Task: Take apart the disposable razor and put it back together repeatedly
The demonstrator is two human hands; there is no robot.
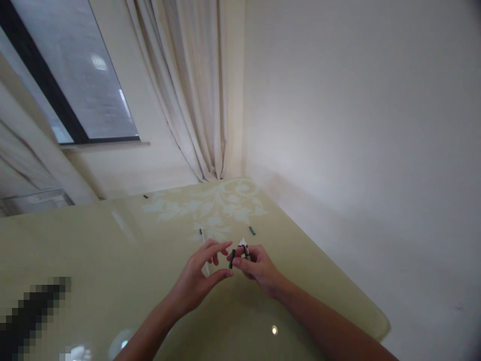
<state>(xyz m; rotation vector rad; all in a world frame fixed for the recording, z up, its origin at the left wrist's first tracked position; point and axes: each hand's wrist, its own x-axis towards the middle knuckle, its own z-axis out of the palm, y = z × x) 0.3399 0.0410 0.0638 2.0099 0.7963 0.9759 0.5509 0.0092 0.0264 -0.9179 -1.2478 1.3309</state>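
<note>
My right hand (259, 268) is closed, its thumb and forefinger pinching a short dark green or black bar-shaped piece (232, 258). Behind that thumb, the same hand also holds a white-tipped, dark-striped item (244, 248) whose kind I cannot make out. Just left of the dark piece is my left hand (203, 268), thumb and fingers apart, tips close to the ends of the piece; whether they touch it I cannot tell. A thin white stick or cable with a dark end (201, 231) lies partly hidden behind my left hand.
Another small dark bar (252, 230) lies on the glossy greenish table (93, 250) beyond my right hand. A small dark piece (146, 196) is at the far edge. A wall (356, 150) borders the right side; a curtain (199, 90) hangs behind. A pixelated dark shape is at lower left.
</note>
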